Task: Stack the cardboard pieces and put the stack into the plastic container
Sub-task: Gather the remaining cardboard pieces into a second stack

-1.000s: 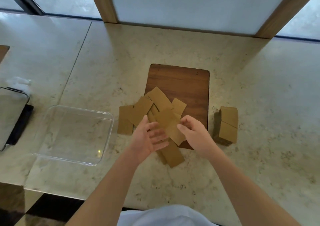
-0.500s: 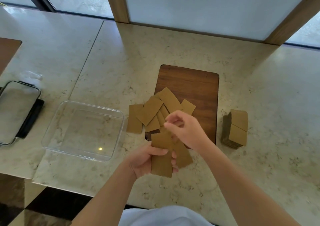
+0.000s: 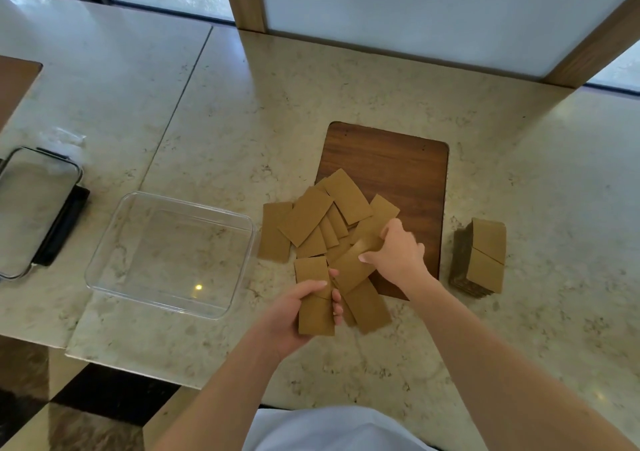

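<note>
Lid (image 3: 33, 208) left of empty container (image 3: 104, 260)

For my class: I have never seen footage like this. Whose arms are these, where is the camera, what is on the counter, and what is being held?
There is no machine: a person wears a camera on the head, looking down at their own bare hands. The left hand holds a few brown cardboard pieces. The right hand reaches into the loose pile of cardboard pieces, which lies partly on a dark wooden board. An empty clear plastic container sits to the left, and a finished cardboard stack to the right, on the pale stone counter.
</note>
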